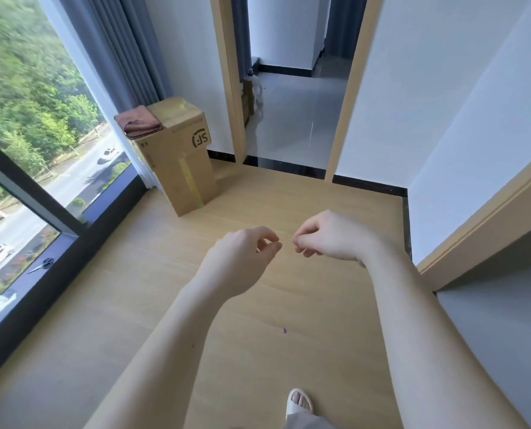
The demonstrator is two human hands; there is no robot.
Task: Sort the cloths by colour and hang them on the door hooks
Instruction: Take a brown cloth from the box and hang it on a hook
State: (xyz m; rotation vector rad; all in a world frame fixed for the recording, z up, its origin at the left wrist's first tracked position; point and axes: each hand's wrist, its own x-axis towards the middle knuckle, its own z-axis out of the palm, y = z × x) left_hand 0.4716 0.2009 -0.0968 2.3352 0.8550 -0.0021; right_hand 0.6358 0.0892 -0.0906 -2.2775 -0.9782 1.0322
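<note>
- The fingers (pixel 273 246) of the left hand (pixel 242 261) are loosely curled, thumb close to forefinger, with nothing visible between them.
- The fingers (pixel 298 243) of the right hand (pixel 327 236) are curled the same loose way, and they too hold nothing that can be seen. The two sets of fingertips are near each other but apart.
- Both hands hang in the air over the wooden floor (pixel 134 305), on the near side of the cardboard box (pixel 180 162) and well apart from it. Both bare forearms are stretched forward.
- A folded reddish-brown cloth (pixel 138 122) lies on top of the box, at the window-side edge and partly overhanging it. No other cloth is in view.
- The box stands against the white wall. The grey curtain (pixel 127 51) and the big window (pixel 25 119) are on one side of it and the open doorway (pixel 292 119) is on the other.
- Nearer than the box, a small dark tool, perhaps scissors, lies on the window ledge (pixel 41 265).
- A slippered foot (pixel 299 404) shows at the bottom edge, far back from the box.
- No door hooks are in view, and no door leaf can be made out either.
- My judgement is that this is a moment between cloths, with both hands free and the one on the box not yet hung.
- The next move calls for stepping to the box, taking up the cloth by one edge, and finding the hook that matches its colour.
</note>
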